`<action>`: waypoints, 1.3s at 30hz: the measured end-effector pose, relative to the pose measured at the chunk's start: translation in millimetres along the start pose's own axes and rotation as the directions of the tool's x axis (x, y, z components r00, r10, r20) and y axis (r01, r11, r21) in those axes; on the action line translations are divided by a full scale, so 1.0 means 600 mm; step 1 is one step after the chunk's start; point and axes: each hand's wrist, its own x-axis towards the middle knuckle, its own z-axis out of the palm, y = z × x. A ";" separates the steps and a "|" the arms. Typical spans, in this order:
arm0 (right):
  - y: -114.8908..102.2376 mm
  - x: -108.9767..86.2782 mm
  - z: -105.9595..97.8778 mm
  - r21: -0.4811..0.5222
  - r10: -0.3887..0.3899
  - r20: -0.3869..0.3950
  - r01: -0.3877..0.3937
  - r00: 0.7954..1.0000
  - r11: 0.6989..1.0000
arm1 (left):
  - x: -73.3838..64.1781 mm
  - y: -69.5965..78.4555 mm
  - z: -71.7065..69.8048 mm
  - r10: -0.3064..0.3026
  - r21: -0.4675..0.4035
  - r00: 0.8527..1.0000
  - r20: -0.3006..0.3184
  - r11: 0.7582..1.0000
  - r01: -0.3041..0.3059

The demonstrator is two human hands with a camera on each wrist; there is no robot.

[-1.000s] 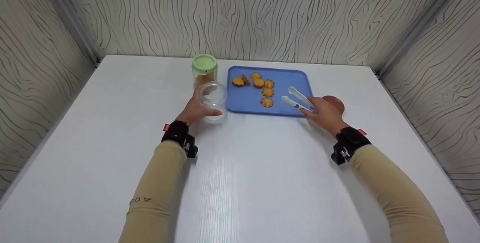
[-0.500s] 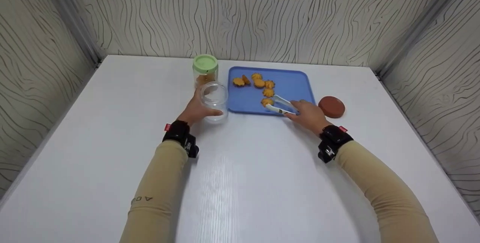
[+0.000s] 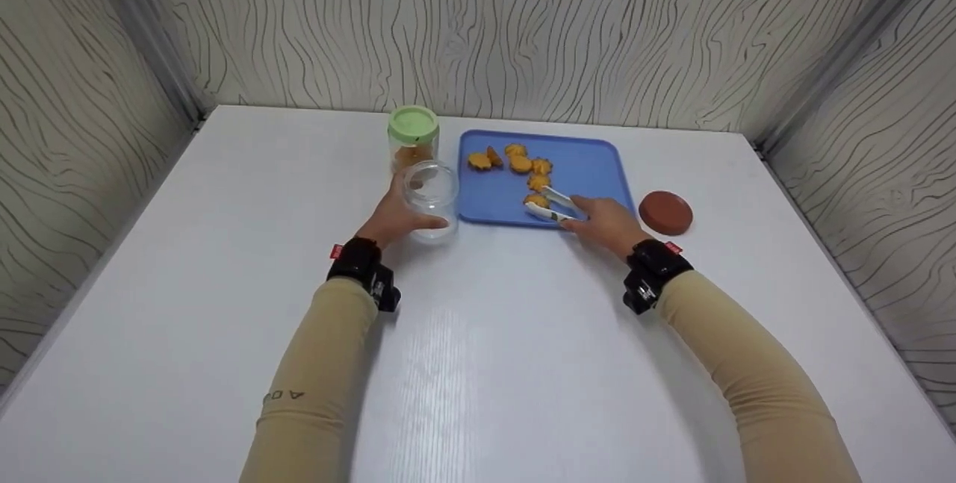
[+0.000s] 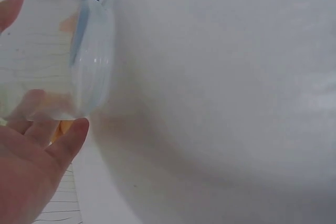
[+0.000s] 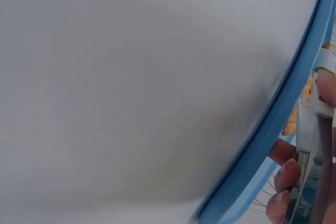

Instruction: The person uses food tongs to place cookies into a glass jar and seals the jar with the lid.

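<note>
My left hand (image 3: 394,219) grips a clear, lidless jar (image 3: 433,203) that stands upright on the table, fingers behind it and thumb across its near side. In the left wrist view the thumb and fingers wrap the see-through wall of the jar (image 4: 42,56). White tongs (image 3: 556,215) are held in my right hand (image 3: 609,225) over the front of a blue tray (image 3: 493,207). Their tips spread around the nearest scalloped golden cookie (image 3: 535,201). Several more cookies (image 3: 520,164) lie behind and to the left on the tray. Part of the tongs (image 5: 324,98) shows between fingers in the right wrist view.
A jar with a green lid (image 3: 413,125) and brown contents stands just behind the clear jar. To the right of the tray lies a round reddish-brown lid (image 3: 665,213). Patterned panels (image 3: 478,27) rise behind the white table (image 3: 508,363).
My right hand has moved left with the tongs, from the tray's right edge to the nearest cookie. The reddish-brown lid has come into full view. My left hand keeps its hold on the jar.
</note>
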 end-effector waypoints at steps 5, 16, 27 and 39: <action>-0.004 -0.002 -0.002 0.034 0.015 -0.001 -0.015 1.000 0.999 | 0.002 -0.002 -0.001 0.015 -0.002 1.000 0.003 1.000 -0.015; -0.006 -0.014 -0.009 0.082 -0.030 -0.083 0.037 0.996 0.996 | 0.005 -0.003 -0.002 0.013 0.001 1.000 -0.001 1.000 -0.013; -0.014 -0.026 -0.014 0.109 -0.026 -0.087 0.036 0.996 0.993 | 0.008 -0.008 -0.001 0.013 0.023 1.000 0.004 1.000 -0.013; -0.034 -0.034 -0.023 0.156 -0.101 -0.137 0.122 0.985 0.980 | 0.017 -0.018 -0.002 0.010 -0.007 1.000 0.010 1.000 -0.010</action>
